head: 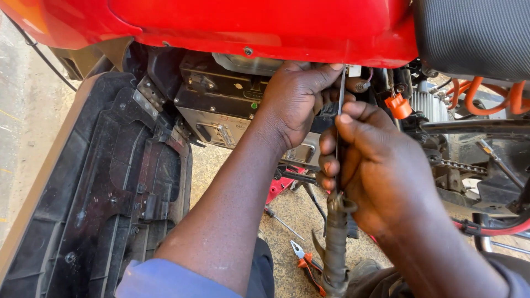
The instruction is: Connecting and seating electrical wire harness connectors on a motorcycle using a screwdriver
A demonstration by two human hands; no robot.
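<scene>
My left hand [295,99] reaches up under the red body panel [265,25] of a motorbike, its fingers pressed against parts next to the dark metal box [221,102]. My right hand [375,165] is closed around a long screwdriver [335,243] with a worn grey handle. Its thin shaft [342,88] points upward to a small white connector just under the red panel. An orange plug [398,106] hangs just right of the shaft.
A black plastic side cover [105,176] lies open at the left. Orange cables [486,96], a drive chain [461,165] and a black seat [475,33] are at the right. Pliers with orange grips [305,259] and another screwdriver [281,221] lie on the gravel floor.
</scene>
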